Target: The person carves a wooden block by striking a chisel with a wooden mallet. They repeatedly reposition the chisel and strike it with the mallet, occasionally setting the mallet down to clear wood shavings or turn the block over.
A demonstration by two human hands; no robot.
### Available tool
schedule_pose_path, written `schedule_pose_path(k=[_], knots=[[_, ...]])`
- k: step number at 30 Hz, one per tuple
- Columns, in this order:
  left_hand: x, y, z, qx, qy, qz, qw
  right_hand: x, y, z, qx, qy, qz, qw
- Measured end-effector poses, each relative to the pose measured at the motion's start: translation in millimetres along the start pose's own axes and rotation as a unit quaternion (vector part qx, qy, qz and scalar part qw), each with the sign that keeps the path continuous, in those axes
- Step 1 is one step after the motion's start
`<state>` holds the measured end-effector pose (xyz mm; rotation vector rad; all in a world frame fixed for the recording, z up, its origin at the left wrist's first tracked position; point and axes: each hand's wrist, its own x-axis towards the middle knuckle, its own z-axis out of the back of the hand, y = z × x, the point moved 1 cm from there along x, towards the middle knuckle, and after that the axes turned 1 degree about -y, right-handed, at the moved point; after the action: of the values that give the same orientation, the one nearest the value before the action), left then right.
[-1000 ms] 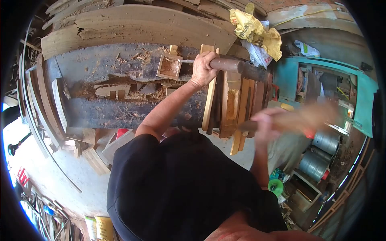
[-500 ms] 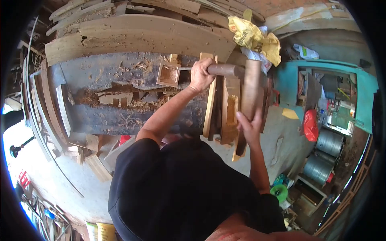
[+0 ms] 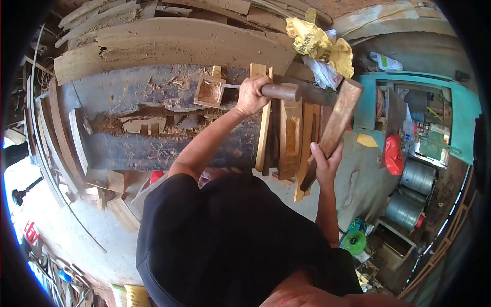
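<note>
By the left hand the chisel is gripped, its blade at the hollowed wooden block on the dark slab; by the right hand the club is clasped, clear of the chisel

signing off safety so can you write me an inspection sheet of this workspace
Surface: dark, weathered wooden slab, ragged gap, shavings
Job's things: brown cylindrical-handled metal chisel, its shaft reaching a square, hollowed wooden block; brown wooden mallet
Clutter: pale and dark wooden strips across the slab's right end
Hands: left hand grips chisel; right hand grips mallet
Cables: nothing seen clearly
Surroundings: turquoise rectangular frame, crumpled yellow bag, silvery metal cylinders
</note>
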<state>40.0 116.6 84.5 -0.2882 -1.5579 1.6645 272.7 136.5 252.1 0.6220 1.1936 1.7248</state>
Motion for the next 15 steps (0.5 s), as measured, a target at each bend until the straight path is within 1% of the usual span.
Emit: schedule_pose_path(k=[1, 2, 4, 6, 7, 9, 11, 13, 14, 15], knots=[[0.9, -2.1, -0.3, -0.023, 0.024, -0.010, 0.999, -0.1, -1.1, -0.1, 0.001, 0.000, 0.002, 1.000], [-0.2, -5.1, -0.5, -0.029, 0.052, 0.000, 0.998, -1.1, -2.8, 0.0, 0.015, -0.005, 0.003, 1.000], [-3.9, -9.4, -1.7, -0.050, 0.059, -0.006, 0.997, -5.8, -7.2, -1.1, 0.029, -0.007, 0.005, 1.000], [-4.7, -9.5, -1.6, -0.072, 0.079, -0.010, 0.994, -12.3, -13.1, -4.6, -0.006, 0.001, -0.020, 1.000], [-5.1, -9.3, -1.7, -0.071, 0.079, -0.009, 0.994, -14.1, -15.5, -5.0, -0.006, 0.001, -0.020, 1.000], [-5.8, -10.1, -3.3, -0.044, 0.050, -0.027, 0.997, -17.1, -17.6, -6.1, -0.056, 0.021, -0.013, 0.998], [-5.6, -9.8, -5.4, -0.033, 0.040, -0.025, 0.998, -17.9, -5.1, -1.6, -0.060, 0.019, -0.021, 0.998], [-6.3, -9.3, -7.6, -0.022, 0.031, -0.020, 0.999, -18.7, 8.7, 3.5, 0.044, -0.047, 0.090, 0.994], [-6.7, -9.4, -8.3, -0.013, 0.016, -0.017, 1.000, -16.1, 13.1, 3.7, 0.070, -0.068, 0.178, 0.979], [-6.9, -9.1, -8.7, -0.004, 0.002, -0.014, 1.000, -9.5, 9.3, 7.0, 0.070, -0.068, 0.176, 0.979]])
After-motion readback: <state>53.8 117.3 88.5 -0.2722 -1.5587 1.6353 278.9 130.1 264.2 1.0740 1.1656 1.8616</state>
